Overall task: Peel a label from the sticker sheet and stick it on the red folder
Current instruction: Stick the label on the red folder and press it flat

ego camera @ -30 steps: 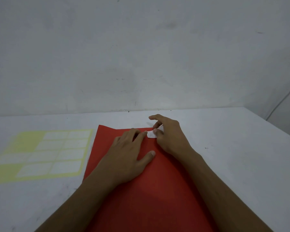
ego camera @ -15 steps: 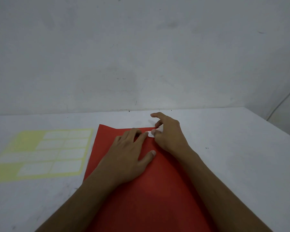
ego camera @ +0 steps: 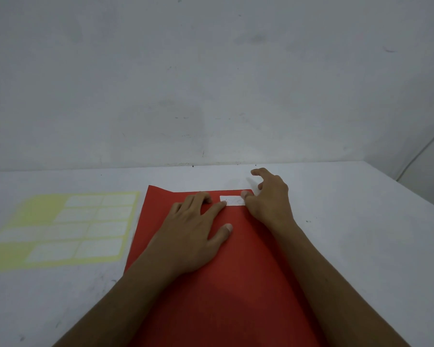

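Red folder (ego camera: 223, 284) on the table (ego camera: 361, 234), white label (ego camera: 232, 200) near its far edge.
Left hand (ego camera: 193, 236) lies spread flat, forefinger touching the label; right hand (ego camera: 268, 199) thumb presses its other end, fingers loose. Sticker sheet (ego camera: 60, 229) lies left.

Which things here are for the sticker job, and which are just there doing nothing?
For the job:
- red folder
- white label on the folder's far edge
- yellow sticker sheet to the left
- left hand and right hand, both touching the label

Just there:
- white table
- grey wall
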